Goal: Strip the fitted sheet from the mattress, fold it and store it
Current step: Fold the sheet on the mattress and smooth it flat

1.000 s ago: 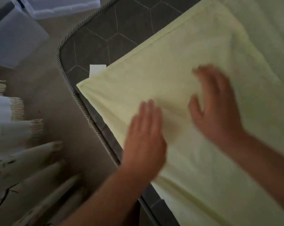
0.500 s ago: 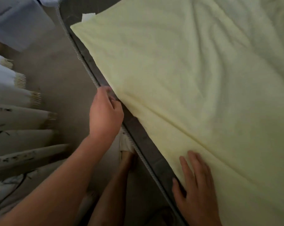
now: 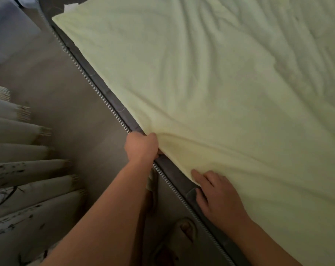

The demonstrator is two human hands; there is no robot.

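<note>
My left hand [image 3: 141,146] is clenched on the near edge of the pale yellow fitted sheet [image 3: 210,83], with fabric bunched in the fist; half a second ago it was only reaching along the grey mattress [image 3: 172,173] edge. The right hand [image 3: 218,198] lies flat on that same edge, fingers straight (holding nothing). The sheet lies spread on the mattress top, one mattress corner bare, so I judge the stripping done and a fold starting.

Looking like a home bedroom here. A mattress [image 3: 122,111] is lying under a yellow sheet [image 3: 201,83], fringed curtains [image 3: 18,169] hanging alongside.
</note>
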